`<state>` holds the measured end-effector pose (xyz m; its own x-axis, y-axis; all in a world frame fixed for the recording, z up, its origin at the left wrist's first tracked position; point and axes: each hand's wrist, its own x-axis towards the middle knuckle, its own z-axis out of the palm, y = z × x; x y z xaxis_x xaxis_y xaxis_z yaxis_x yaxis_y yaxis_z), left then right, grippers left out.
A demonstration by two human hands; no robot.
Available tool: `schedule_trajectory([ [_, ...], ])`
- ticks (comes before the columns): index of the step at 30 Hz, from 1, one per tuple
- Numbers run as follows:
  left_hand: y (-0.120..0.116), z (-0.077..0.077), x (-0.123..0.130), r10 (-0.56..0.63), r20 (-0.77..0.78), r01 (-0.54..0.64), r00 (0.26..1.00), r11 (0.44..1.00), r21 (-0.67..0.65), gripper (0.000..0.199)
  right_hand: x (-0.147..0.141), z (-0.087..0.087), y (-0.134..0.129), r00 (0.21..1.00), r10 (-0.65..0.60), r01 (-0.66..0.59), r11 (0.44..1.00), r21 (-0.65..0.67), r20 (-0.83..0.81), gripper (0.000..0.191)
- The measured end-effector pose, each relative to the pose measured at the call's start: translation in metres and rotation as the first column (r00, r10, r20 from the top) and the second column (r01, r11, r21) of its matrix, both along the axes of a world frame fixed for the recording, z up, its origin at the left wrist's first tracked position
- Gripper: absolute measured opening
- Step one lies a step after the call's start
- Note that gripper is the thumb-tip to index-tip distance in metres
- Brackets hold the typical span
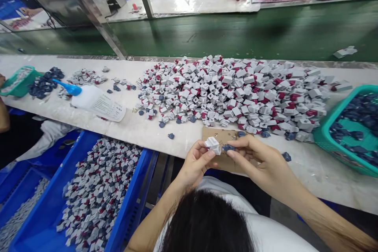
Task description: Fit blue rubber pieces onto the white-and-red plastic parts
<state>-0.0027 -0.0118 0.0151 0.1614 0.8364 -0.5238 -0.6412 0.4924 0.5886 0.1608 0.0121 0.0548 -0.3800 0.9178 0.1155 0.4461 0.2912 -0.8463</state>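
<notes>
Between the thumb and fingers of my left hand (199, 161) is a small white plastic block (213, 145), held up in front of me. My right hand (260, 159) pinches a small dark blue plastic piece (228, 147) close to the block's right side; whether the two touch I cannot tell. Below both hands lies a piece of brown cardboard (208, 133) at the table edge. Just beyond it spreads a large heap of white and dark red plastic parts (230, 90), with a few blue pieces along its front.
A teal basket (325, 128) of blue pieces stands at the right. A white bottle (99, 102) with a blue nozzle lies at the left. Below the table's left side is a blue crate (144, 163) full of parts. Behind runs a green conveyor belt (236, 33).
</notes>
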Motion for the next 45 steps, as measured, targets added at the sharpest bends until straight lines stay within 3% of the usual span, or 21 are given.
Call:
schedule_trajectory([
  [12, -0.002, 0.002, 0.002, -0.009, 0.010, 0.009, 1.000, 0.999, 0.033, 0.039, -0.006, 0.002, -0.004, 1.000, -0.012, 0.012, 0.999, -0.043, -0.002, 0.014],
  [19, -0.006, -0.003, 0.004, 0.057, -0.148, -0.020, 0.987, 0.971, 0.236, 0.039, 0.001, 0.013, 0.003, 0.982, 0.177, -0.170, 0.981, -0.096, 0.067, 0.012],
  [23, -0.006, -0.003, 0.008, 0.040, -0.233, 0.024, 0.972, 0.965, 0.262, 0.043, 0.006, 0.018, 0.010, 0.951, 0.267, -0.252, 0.962, -0.107, 0.155, 0.014],
  [27, -0.008, -0.002, 0.008, -0.019, -0.272, 0.099, 0.962, 0.954, 0.284, 0.038, 0.004, 0.014, 0.013, 0.956, 0.281, -0.262, 0.945, -0.198, 0.077, 0.015],
  [29, -0.009, 0.000, 0.002, -0.111, -0.380, 0.243, 0.918, 0.916, 0.319, 0.032, 0.003, 0.010, 0.012, 0.959, 0.283, -0.267, 0.920, -0.288, 0.011, 0.016],
  [32, -0.008, 0.002, -0.008, -0.141, -0.636, 0.478, 0.759, 0.783, 0.397, 0.040, 0.006, 0.007, 0.010, 0.950, 0.312, -0.299, 0.885, -0.357, -0.021, 0.020],
  [33, -0.008, 0.002, -0.011, -0.123, -0.681, 0.525, 0.721, 0.739, 0.422, 0.036, 0.008, 0.007, 0.010, 0.939, 0.342, -0.324, 0.867, -0.379, -0.022, 0.022],
  [35, -0.007, 0.001, -0.012, -0.095, -0.690, 0.549, 0.717, 0.688, 0.476, 0.021, 0.011, 0.008, 0.010, 0.932, 0.361, -0.342, 0.849, -0.402, -0.030, 0.026],
  [37, -0.008, -0.001, -0.007, -0.055, -0.669, 0.512, 0.741, 0.691, 0.510, 0.017, 0.009, 0.007, 0.010, 0.975, 0.212, -0.220, 0.903, -0.369, -0.062, 0.031],
  [39, -0.010, -0.003, 0.002, 0.028, -0.688, 0.472, 0.725, 0.707, 0.526, 0.026, -0.001, 0.005, 0.009, 0.978, -0.091, 0.023, 0.942, -0.336, -0.189, 0.037],
  [41, -0.011, -0.002, 0.011, 0.123, -0.727, 0.461, 0.676, 0.698, 0.547, 0.031, -0.018, 0.002, 0.007, 0.881, -0.319, 0.142, 0.883, -0.447, -0.349, 0.042],
  [43, -0.010, -0.001, 0.019, 0.209, -0.748, 0.474, 0.630, 0.659, 0.584, 0.031, -0.035, 0.000, 0.005, 0.794, -0.418, 0.077, 0.789, -0.610, -0.441, 0.048],
  [45, -0.008, 0.000, 0.024, 0.313, -0.740, 0.470, 0.595, 0.612, 0.637, 0.031, -0.047, -0.001, 0.003, 0.769, -0.443, -0.006, 0.715, -0.699, -0.460, 0.051],
])
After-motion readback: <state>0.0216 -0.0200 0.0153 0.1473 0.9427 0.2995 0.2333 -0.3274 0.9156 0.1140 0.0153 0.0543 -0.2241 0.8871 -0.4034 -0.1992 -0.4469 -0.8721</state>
